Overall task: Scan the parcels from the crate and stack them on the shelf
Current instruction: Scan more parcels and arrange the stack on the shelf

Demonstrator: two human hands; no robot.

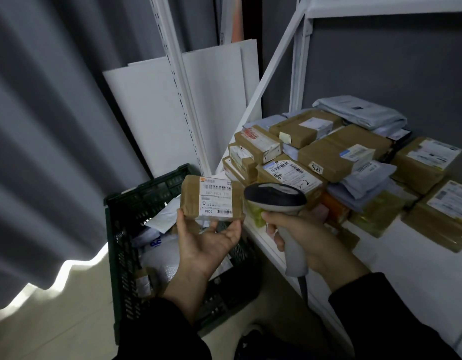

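The parcel (pixel 211 197) is a small, flat brown box wrapped in tape, with a white label (pixel 216 197) covering most of its upper face. It is held in the air above the crate (pixel 120 255), just off the shelf's left edge. The left hand (pixel 206 242) is palm up and pinches it along its lower edge, thumb at one corner and fingers (pixel 233 228) at the other, which leaves the label uncovered. It looks light and stiff enough to hold by its edges. The glossy tape may be slick, so holding it by the corners seems safer than by the flat faces.

The right hand (pixel 302 235) is wrapped around the handle of the scanner (pixel 276 197). The scanner's head sits just beside the parcel.

The shelf (pixel 406 268) is a smooth white board in a white metal frame. The stacked parcels (pixel 341 152) crowd its back and left side, boxes mixed with soft grey mailers (pixel 364 113). Bare space shows along the front edge, and that is probably where the parcel fits best, since the soft mailers would make an uneven base.

The dark crate sits on the pale floor (pixel 56 320) and holds more bags. A grey curtain (pixel 56 126) hangs close by, and white boards (pixel 146 113) lean behind the crate.
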